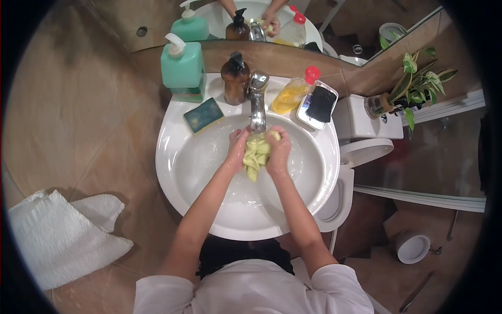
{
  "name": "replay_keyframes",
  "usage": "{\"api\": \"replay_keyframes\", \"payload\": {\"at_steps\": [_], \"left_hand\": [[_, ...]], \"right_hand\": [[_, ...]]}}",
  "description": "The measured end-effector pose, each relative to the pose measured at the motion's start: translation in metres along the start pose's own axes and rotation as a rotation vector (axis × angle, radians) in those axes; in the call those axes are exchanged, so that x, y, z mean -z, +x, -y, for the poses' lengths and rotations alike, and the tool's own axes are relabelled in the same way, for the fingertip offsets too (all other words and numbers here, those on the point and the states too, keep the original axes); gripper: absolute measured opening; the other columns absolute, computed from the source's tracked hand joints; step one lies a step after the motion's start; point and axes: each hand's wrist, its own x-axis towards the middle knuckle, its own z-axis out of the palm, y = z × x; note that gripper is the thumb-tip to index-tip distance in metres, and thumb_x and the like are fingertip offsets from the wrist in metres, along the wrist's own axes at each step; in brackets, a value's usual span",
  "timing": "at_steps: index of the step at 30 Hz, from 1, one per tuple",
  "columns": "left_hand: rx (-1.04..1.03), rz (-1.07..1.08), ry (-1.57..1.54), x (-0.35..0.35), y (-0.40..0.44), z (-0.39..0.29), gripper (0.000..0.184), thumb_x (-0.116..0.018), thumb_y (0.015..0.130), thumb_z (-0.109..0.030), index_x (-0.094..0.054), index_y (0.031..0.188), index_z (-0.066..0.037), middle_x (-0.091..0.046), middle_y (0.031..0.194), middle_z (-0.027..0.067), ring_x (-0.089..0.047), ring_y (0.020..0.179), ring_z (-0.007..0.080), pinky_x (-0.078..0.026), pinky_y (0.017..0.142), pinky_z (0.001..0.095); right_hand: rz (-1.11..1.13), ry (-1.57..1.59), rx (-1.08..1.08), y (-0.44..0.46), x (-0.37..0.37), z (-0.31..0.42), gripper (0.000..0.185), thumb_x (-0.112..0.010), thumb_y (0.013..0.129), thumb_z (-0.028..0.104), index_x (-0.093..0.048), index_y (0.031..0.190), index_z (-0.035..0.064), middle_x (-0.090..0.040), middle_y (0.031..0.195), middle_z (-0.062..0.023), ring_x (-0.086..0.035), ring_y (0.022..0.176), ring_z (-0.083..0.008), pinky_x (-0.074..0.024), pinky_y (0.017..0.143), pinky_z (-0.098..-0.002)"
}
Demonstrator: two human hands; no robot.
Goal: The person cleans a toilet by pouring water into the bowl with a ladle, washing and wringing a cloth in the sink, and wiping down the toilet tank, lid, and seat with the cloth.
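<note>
A wet yellow-green cloth (255, 157) is bunched up under the chrome faucet (258, 107), over the basin of the white sink (175, 196). My left hand (238, 149) grips the cloth along its left side, with some fingers hidden behind it. On the other side my right hand (279, 150) is closed around a fold, and a bit of cloth shows at its fingers. Water drops and some suds lie on the basin wall.
Along the sink's back rim stand a green pump bottle (183, 70), a brown pump bottle (235, 78), a yellow-liquid bottle with red cap (291, 95) and a dish with a black sponge (320, 104). A blue-green sponge (203, 116) lies left. A white towel (68, 238) hangs left; a toilet (342, 201) stands right.
</note>
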Motion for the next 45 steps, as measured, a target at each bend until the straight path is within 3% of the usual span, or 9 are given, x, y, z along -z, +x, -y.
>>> {"api": "replay_keyframes", "payload": {"at_steps": [5,9,18,23,27,29,37,42,45], "left_hand": [[-0.074,0.003,0.33,0.008,-0.015,0.011,0.038,-0.052,0.092,-0.032,-0.052,0.114,-0.001,-0.059,0.099,0.0099,-0.059,0.09,0.0197,-0.051,0.078,0.035],[0.166,-0.067,-0.192,0.025,0.021,0.025,0.034,-0.044,0.094,-0.033,-0.055,0.107,-0.003,-0.06,0.094,0.0093,-0.06,0.089,0.0215,-0.051,0.077,0.035],[0.195,0.115,-0.119,-0.008,-0.005,-0.015,0.037,-0.042,0.091,-0.037,-0.057,0.105,-0.006,-0.063,0.094,0.0089,-0.062,0.085,0.0205,-0.051,0.077,0.0343],[0.062,0.009,0.002,0.008,0.008,0.002,0.028,-0.051,0.088,-0.023,-0.059,0.103,0.0,-0.061,0.092,0.0084,-0.062,0.078,0.0186,-0.053,0.069,0.0327],[0.092,-0.082,0.147,-0.004,0.005,-0.003,0.028,-0.046,0.088,-0.02,-0.058,0.1,0.002,-0.061,0.09,0.009,-0.063,0.079,0.0196,-0.053,0.07,0.0344],[0.17,0.105,-0.095,0.007,0.004,-0.013,0.034,-0.048,0.089,-0.031,-0.056,0.103,-0.001,-0.063,0.095,0.0116,-0.063,0.086,0.0228,-0.052,0.079,0.038],[0.23,0.676,-0.457,0.028,0.046,0.031,0.039,-0.037,0.097,-0.038,-0.056,0.098,-0.003,-0.062,0.09,0.012,-0.062,0.082,0.0238,-0.052,0.077,0.0348],[0.285,0.145,-0.158,-0.02,0.006,-0.002,0.025,-0.041,0.094,-0.029,-0.056,0.094,-0.008,-0.06,0.083,0.0087,-0.06,0.071,0.0224,-0.053,0.069,0.037],[0.264,0.219,-0.336,-0.016,0.01,-0.014,0.034,-0.038,0.096,-0.034,-0.055,0.097,-0.005,-0.06,0.085,0.0101,-0.061,0.077,0.024,-0.051,0.074,0.0366]], "right_hand": [[-0.011,0.637,-0.484,0.003,0.011,0.033,0.022,-0.057,0.089,0.015,-0.057,0.107,0.003,-0.06,0.097,-0.0088,-0.06,0.085,-0.0204,-0.0509,0.076,-0.0348],[0.287,-0.671,0.27,-0.049,-0.019,0.021,0.019,-0.061,0.084,0.022,-0.06,0.081,0.003,-0.062,0.084,-0.0152,-0.061,0.07,-0.0307,-0.0495,0.063,-0.0315],[0.005,0.274,-0.101,0.0,-0.016,-0.008,0.026,-0.066,0.078,0.022,-0.058,0.089,-0.0004,-0.051,0.09,-0.0176,-0.051,0.087,-0.0332,-0.042,0.081,-0.0381],[-0.082,-0.437,0.511,-0.023,-0.028,-0.01,0.027,-0.068,0.078,0.02,-0.058,0.095,0.002,-0.054,0.089,-0.0158,-0.055,0.081,-0.0329,-0.0446,0.075,-0.0354],[0.085,-0.322,0.129,0.018,0.008,-0.026,0.021,-0.063,0.082,0.017,-0.059,0.097,0.0025,-0.061,0.09,-0.0157,-0.06,0.077,-0.0269,-0.0477,0.07,-0.0359],[0.248,0.77,-0.59,0.03,0.016,-0.014,0.015,-0.054,0.089,0.012,-0.056,0.098,0.0012,-0.061,0.097,-0.0123,-0.058,0.082,-0.0176,-0.0476,0.074,-0.0324],[-0.074,-0.638,0.825,-0.027,-0.016,-0.026,0.016,-0.067,0.075,0.011,-0.056,0.083,0.0029,-0.051,0.077,-0.0108,-0.052,0.071,-0.0274,-0.0443,0.067,-0.0368],[-0.007,-0.151,0.043,0.017,0.023,-0.042,0.022,-0.067,0.078,0.019,-0.053,0.079,0.0019,-0.05,0.076,-0.0113,-0.048,0.083,-0.0285,-0.0375,0.077,-0.0385],[-0.126,-0.411,0.487,-0.018,-0.015,-0.023,0.022,-0.063,0.082,0.019,-0.05,0.083,0.0011,-0.049,0.075,-0.0115,-0.048,0.083,-0.0277,-0.0371,0.077,-0.0377]]}}
